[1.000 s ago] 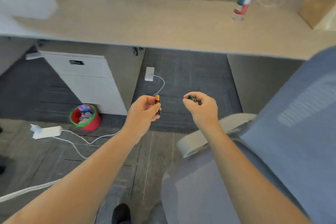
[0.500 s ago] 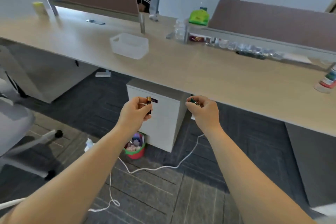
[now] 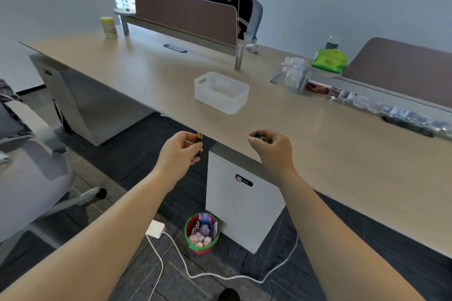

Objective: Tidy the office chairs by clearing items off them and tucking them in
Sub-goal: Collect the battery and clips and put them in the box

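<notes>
Both arms are stretched out in front of the long pale wooden desk [image 3: 151, 68], hands level with its near edge. The left hand [image 3: 179, 151] has its fingers curled round a small black battery with a copper-coloured end [image 3: 199, 140], held roughly upright between thumb and fingertips. The right hand [image 3: 272, 148] is closed in a loose fist round a little cluster of small items, one dark green [image 3: 259, 135]; they are too small to tell what they are. On the desk beyond the hands sits a translucent white plastic basket with cut-out handles [image 3: 221, 91]. A grey mesh office chair on a pale wheeled base [image 3: 31, 173] stands at the far left, well away from the desk edge. Under the desk is a white drawer cabinet [image 3: 241, 205], and just beside it on the dark floor a small red bin with a green rim [image 3: 201, 233], full of wrappers, next to a white power adapter with a trailing white cable [image 3: 156, 228].
</notes>
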`<action>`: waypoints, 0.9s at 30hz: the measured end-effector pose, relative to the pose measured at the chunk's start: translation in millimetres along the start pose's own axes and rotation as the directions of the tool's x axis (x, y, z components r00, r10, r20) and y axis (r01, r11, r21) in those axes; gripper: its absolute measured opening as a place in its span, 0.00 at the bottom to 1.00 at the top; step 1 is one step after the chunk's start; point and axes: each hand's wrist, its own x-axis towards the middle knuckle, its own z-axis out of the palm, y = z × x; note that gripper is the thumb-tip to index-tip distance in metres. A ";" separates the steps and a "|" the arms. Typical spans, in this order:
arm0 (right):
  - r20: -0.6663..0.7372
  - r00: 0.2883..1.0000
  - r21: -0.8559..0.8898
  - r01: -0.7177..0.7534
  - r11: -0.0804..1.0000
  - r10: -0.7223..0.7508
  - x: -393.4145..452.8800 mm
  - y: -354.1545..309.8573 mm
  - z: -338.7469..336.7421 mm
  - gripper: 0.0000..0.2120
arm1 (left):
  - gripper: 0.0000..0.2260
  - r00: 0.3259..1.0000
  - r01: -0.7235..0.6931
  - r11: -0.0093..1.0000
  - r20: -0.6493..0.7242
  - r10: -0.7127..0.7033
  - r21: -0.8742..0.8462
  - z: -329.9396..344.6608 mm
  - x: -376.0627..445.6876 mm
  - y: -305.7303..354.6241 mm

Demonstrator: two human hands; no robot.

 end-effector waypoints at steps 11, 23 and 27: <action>0.049 0.999 -0.012 -0.015 1.000 0.016 204.6 11.0 23.4 0.05 | 0.08 0.998 0.040 0.998 -0.055 -0.042 -0.047 23.7 181.1 17.7; 0.127 0.976 -0.071 -0.169 0.983 0.177 343.1 37.6 91.6 0.04 | 0.03 0.993 0.115 0.993 -0.003 -0.115 -0.037 10.6 328.5 -1.7; 0.141 0.967 -0.116 -0.194 0.974 0.210 386.8 43.3 123.4 0.03 | 0.08 0.991 0.135 0.989 0.016 -0.134 -0.059 1.4 375.6 -10.6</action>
